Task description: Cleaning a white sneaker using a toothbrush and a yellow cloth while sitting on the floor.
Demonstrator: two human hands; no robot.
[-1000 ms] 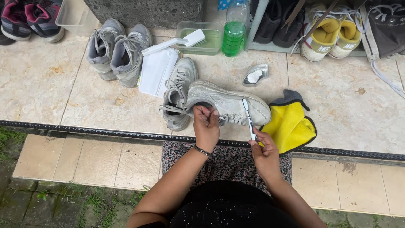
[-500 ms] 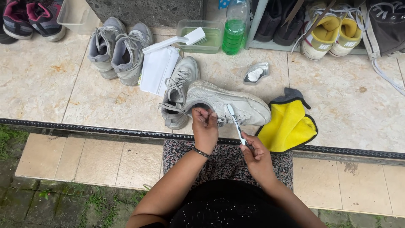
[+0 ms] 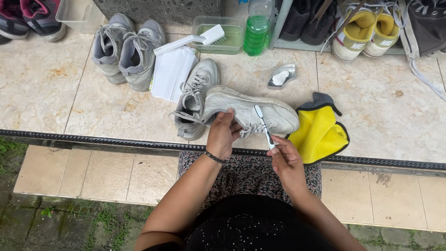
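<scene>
Right hand [image 3: 287, 161] is closed around the dark handle of a toothbrush [image 3: 263, 125], fingers curled and thumb on top; the brush slants up and to the left, its white head resting on the side of a pale grey sneaker [image 3: 253, 111] near the laces; left hand [image 3: 224, 135], with a dark bracelet [image 3: 214, 157] at the wrist, grips that same sneaker by its heel end, fingers wrapped over the upper; the sneaker lies on its side across the tiled floor [image 3: 83, 111], toe pointing right; its mate [image 3: 195, 100] stands just behind and to the left, touching it, laces loose; a yellow cloth [image 3: 320, 135] with a dark edge lies just beside the toe, to the right of the right hand; farther back sits a small silvery packet [image 3: 281, 76] holding something white; to the left of the mate lies a white folded cloth [image 3: 171, 72], and above it a white scrub brush [image 3: 190, 41] rests across the rim of a clear tub [image 3: 234, 44]; a bottle of green liquid [image 3: 257, 30] stands next to the tub; another grey pair of shoes [image 3: 127, 49] stands at the far left, and yellow-lined shoes [image 3: 367, 28] at the far right; a dark drain grate [image 3: 93, 139] runs across the floor under the forearms.
</scene>
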